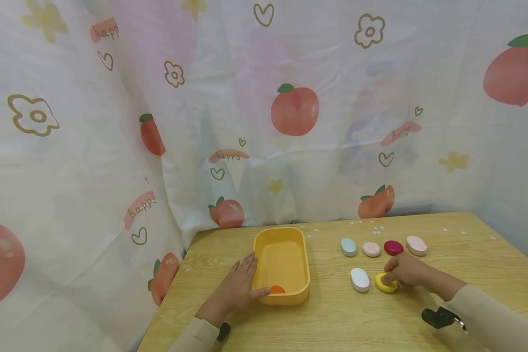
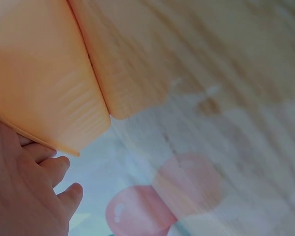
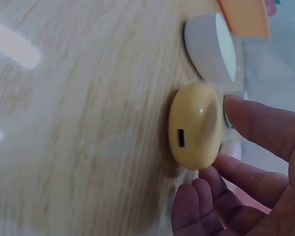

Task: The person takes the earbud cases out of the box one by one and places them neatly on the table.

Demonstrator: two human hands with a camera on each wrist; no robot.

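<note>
My left hand (image 1: 239,288) rests against the left side of a yellow-orange plastic tub (image 1: 307,266), its fingers fairly straight along the wall and its thumb over the near rim. Inside the tub, at the near end, an orange rounded object (image 1: 277,289) shows, partly hidden by the front wall. With thumb and fingers around it, my right hand (image 1: 407,270) holds a yellow earbud case (image 1: 386,283) low at the table. The right wrist view shows a small port slot on that yellow case (image 3: 194,128). Just left of it lies a white case (image 1: 360,280).
Behind the yellow case stands a row: a light blue case (image 1: 348,247), a pale pink case (image 1: 371,249), a dark red case (image 1: 393,248) and a larger pink case (image 1: 416,245). A printed curtain (image 1: 325,186) hangs along the back of the wooden table (image 1: 334,322).
</note>
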